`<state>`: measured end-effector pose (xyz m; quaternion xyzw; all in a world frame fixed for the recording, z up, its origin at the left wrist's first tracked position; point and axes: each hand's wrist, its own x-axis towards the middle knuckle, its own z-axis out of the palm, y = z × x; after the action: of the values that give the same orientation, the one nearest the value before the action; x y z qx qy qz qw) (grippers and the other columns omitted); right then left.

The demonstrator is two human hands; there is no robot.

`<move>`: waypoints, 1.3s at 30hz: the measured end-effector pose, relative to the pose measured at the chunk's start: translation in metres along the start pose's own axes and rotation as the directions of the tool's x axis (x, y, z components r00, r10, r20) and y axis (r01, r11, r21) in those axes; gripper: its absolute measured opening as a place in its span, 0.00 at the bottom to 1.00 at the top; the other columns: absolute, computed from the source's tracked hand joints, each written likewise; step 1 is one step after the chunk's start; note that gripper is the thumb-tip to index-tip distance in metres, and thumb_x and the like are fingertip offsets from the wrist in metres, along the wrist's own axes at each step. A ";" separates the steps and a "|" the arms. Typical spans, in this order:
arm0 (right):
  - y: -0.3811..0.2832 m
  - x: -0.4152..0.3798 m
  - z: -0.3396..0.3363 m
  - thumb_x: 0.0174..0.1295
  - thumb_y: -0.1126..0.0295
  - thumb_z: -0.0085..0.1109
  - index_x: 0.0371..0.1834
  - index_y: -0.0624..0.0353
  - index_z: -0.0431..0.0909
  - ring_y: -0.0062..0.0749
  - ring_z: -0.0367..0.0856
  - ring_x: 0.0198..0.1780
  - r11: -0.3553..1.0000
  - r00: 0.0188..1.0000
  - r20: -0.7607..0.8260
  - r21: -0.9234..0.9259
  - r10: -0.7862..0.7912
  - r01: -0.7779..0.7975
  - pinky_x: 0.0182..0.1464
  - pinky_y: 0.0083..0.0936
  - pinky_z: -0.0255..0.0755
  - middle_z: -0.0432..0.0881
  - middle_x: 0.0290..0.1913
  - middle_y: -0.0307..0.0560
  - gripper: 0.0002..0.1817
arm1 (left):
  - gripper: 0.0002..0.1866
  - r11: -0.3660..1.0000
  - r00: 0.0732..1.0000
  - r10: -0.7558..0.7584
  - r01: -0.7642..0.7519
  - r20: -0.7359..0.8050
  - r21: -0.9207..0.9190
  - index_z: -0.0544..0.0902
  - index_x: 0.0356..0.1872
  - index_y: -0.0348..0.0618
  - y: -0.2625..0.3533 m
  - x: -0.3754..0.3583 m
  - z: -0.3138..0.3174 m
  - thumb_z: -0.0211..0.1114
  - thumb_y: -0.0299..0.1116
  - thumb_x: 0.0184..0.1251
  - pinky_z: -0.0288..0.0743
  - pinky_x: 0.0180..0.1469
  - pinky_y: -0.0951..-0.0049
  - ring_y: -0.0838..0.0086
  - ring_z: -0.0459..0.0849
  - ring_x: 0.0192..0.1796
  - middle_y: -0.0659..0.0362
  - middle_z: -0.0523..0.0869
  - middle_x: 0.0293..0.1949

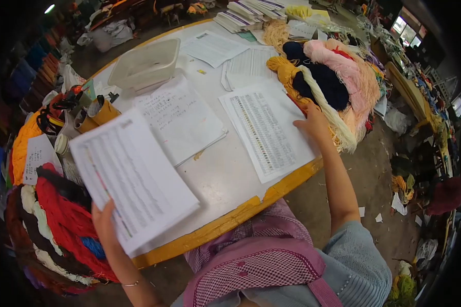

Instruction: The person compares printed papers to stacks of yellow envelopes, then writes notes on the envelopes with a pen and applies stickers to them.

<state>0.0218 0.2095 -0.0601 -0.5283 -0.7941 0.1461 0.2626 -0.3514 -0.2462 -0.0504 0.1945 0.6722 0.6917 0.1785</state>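
Note:
My left hand [105, 225] grips a stack of printed sheets [138, 179] by its lower left edge, thumb on top. The stack is tilted over the table's front left corner. My right hand [314, 124] is at the right edge of another printed chart [266, 133], which has a column of small colour swatches and lies on the table. A thin red stick-like thing [295, 103] runs from its closed fingers; I cannot tell its kind. Yellow, cream, navy and pink yarn skeins [325, 77] lie right beside that hand.
Handwritten papers [182, 117] lie mid-table, behind them a clear plastic tub [146, 64]. Scissors [66, 100] and cardboard tubes [105, 110] stand at the left. Red, black and white skeins [61, 215] hang off the left side. Booklets [248, 14] are stacked at the far edge.

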 end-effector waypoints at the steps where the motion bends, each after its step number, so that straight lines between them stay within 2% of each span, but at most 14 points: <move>1: 0.002 0.004 -0.005 0.46 0.62 0.71 0.38 0.64 0.80 0.53 0.82 0.44 1.000 1.000 -0.006 0.005 -0.005 0.005 0.47 0.42 0.74 0.84 0.39 0.60 0.20 | 0.22 0.998 0.998 -0.058 0.058 0.022 -0.020 0.73 0.60 0.31 -0.009 -0.010 0.007 0.61 0.24 0.64 0.71 0.57 0.75 0.73 0.80 0.51 0.54 0.81 0.53; 3: 0.006 0.012 -0.022 0.48 0.62 0.69 0.34 0.64 0.81 0.53 0.83 0.40 0.983 0.987 0.160 -0.179 -0.013 0.042 0.44 0.42 0.74 0.84 0.34 0.60 0.16 | 0.24 0.993 0.994 -0.113 0.113 0.012 0.034 0.72 0.62 0.31 -0.033 -0.021 0.017 0.61 0.22 0.63 0.70 0.58 0.74 0.73 0.79 0.53 0.55 0.81 0.54; 6: 0.002 0.010 -0.049 0.50 0.65 0.66 0.33 0.64 0.81 0.54 0.83 0.39 0.990 0.998 0.027 -0.130 -0.056 0.059 0.43 0.42 0.74 0.83 0.33 0.60 0.13 | 0.24 0.941 0.996 0.091 -0.093 0.019 0.326 0.70 0.63 0.30 -0.036 -0.024 0.031 0.60 0.25 0.66 0.67 0.62 0.70 0.68 0.76 0.58 0.50 0.77 0.58; 7: 0.009 0.009 -0.056 0.53 0.68 0.65 0.34 0.63 0.80 0.44 0.83 0.32 0.991 0.992 -0.038 -0.061 -0.123 0.121 0.38 0.36 0.74 0.84 0.29 0.53 0.10 | 0.25 0.826 0.964 0.265 -0.228 0.003 0.515 0.69 0.64 0.30 -0.020 -0.022 0.044 0.60 0.26 0.67 0.66 0.63 0.68 0.64 0.75 0.59 0.48 0.76 0.60; 8: 0.015 0.010 -0.066 0.54 0.69 0.65 0.33 0.63 0.79 0.35 0.80 0.30 0.992 0.997 -0.009 0.105 -0.071 0.071 0.35 0.31 0.72 0.82 0.28 0.46 0.09 | 0.24 0.277 0.808 0.562 -0.384 0.176 0.881 0.69 0.64 0.31 0.007 -0.015 0.054 0.59 0.25 0.67 0.63 0.65 0.62 0.55 0.74 0.60 0.44 0.75 0.59; 10: 0.028 0.012 -0.075 0.59 0.72 0.65 0.31 0.61 0.76 0.13 0.70 0.27 0.893 0.999 0.031 0.449 -0.019 0.004 0.30 0.17 0.65 0.74 0.26 0.29 0.07 | 0.23 0.188 0.708 0.655 -0.492 0.264 0.850 0.71 0.62 0.34 0.057 0.004 0.103 0.60 0.23 0.65 0.63 0.65 0.59 0.51 0.72 0.61 0.44 0.76 0.58; 14: 0.039 0.004 -0.060 0.61 0.72 0.66 0.32 0.60 0.77 0.12 0.72 0.26 0.578 0.969 0.189 0.778 0.158 -0.246 0.28 0.12 0.66 0.76 0.26 0.31 0.07 | 0.17 0.335 0.548 0.576 -0.835 0.606 0.437 0.79 0.54 0.36 0.059 0.078 0.230 0.64 0.26 0.64 0.65 0.64 0.59 0.52 0.73 0.61 0.48 0.78 0.57; 17: 0.035 -0.007 -0.052 0.61 0.72 0.66 0.32 0.60 0.76 0.11 0.72 0.24 0.512 0.941 0.261 0.791 0.214 -0.336 0.26 0.12 0.65 0.75 0.24 0.30 0.07 | 0.17 0.210 0.451 0.561 -0.889 0.695 0.407 0.82 0.52 0.37 0.001 0.168 0.326 0.63 0.36 0.67 0.65 0.65 0.56 0.49 0.71 0.62 0.46 0.77 0.60; 22: 0.061 -0.017 -0.030 0.62 0.71 0.65 0.35 0.62 0.78 0.11 0.73 0.23 0.462 0.893 0.348 0.766 0.285 -0.446 0.26 0.12 0.67 0.79 0.26 0.32 0.07 | 0.26 0.116 0.556 0.120 -0.831 0.822 0.545 0.82 0.57 0.57 -0.068 0.291 0.418 0.43 0.57 0.73 0.55 0.70 0.46 0.42 0.61 0.71 0.48 0.74 0.65; 24: 0.062 -0.019 -0.029 0.62 0.71 0.65 0.36 0.62 0.78 0.12 0.73 0.23 0.441 0.883 0.362 0.768 0.298 -0.464 0.26 0.12 0.67 0.79 0.26 0.32 0.07 | 0.30 0.175 0.747 0.059 -0.661 0.662 0.730 0.81 0.58 0.62 -0.087 0.304 0.433 0.37 0.62 0.71 0.52 0.71 0.45 0.40 0.56 0.74 0.53 0.71 0.68; 28: 0.055 -0.020 -0.029 0.63 0.71 0.64 0.38 0.63 0.79 0.13 0.75 0.25 0.382 0.880 0.392 0.795 0.269 -0.471 0.27 0.13 0.69 0.80 0.28 0.34 0.07 | 0.32 0.211 0.819 -0.112 -0.534 0.563 0.819 0.80 0.57 0.49 -0.055 0.282 0.436 0.40 0.61 0.71 0.60 0.68 0.48 0.46 0.64 0.69 0.56 0.72 0.67; 32: 0.063 -0.019 -0.025 0.65 0.70 0.62 0.41 0.65 0.79 0.14 0.77 0.27 0.447 0.880 0.402 0.759 0.251 -0.474 0.30 0.14 0.72 0.82 0.30 0.36 0.09 | 0.28 0.235 0.747 0.021 -0.650 0.665 0.723 0.80 0.56 0.43 -0.071 0.293 0.420 0.46 0.55 0.72 0.65 0.65 0.53 0.47 0.68 0.64 0.53 0.76 0.63; 34: 0.061 -0.022 -0.024 0.65 0.71 0.62 0.42 0.65 0.80 0.14 0.77 0.28 0.454 0.890 0.390 0.765 0.236 -0.456 0.31 0.15 0.72 0.82 0.31 0.36 0.09 | 0.24 0.160 0.636 0.254 -0.771 0.729 0.617 0.80 0.56 0.41 -0.065 0.283 0.416 0.53 0.49 0.71 0.67 0.63 0.56 0.47 0.69 0.63 0.49 0.79 0.59; 39: 0.074 -0.023 -0.024 0.66 0.70 0.61 0.42 0.67 0.81 0.13 0.74 0.29 0.574 0.878 0.428 0.672 0.215 -0.468 0.32 0.16 0.70 0.81 0.31 0.35 0.10 | 0.20 0.252 0.600 0.407 -0.799 0.689 0.546 0.83 0.48 0.37 -0.053 0.293 0.446 0.57 0.44 0.69 0.71 0.58 0.57 0.48 0.77 0.55 0.45 0.82 0.52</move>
<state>0.0991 0.2167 -0.0844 -0.4851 -0.5695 0.5909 0.3019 -0.3774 0.2880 -0.0857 0.6424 0.7214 0.2436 -0.0869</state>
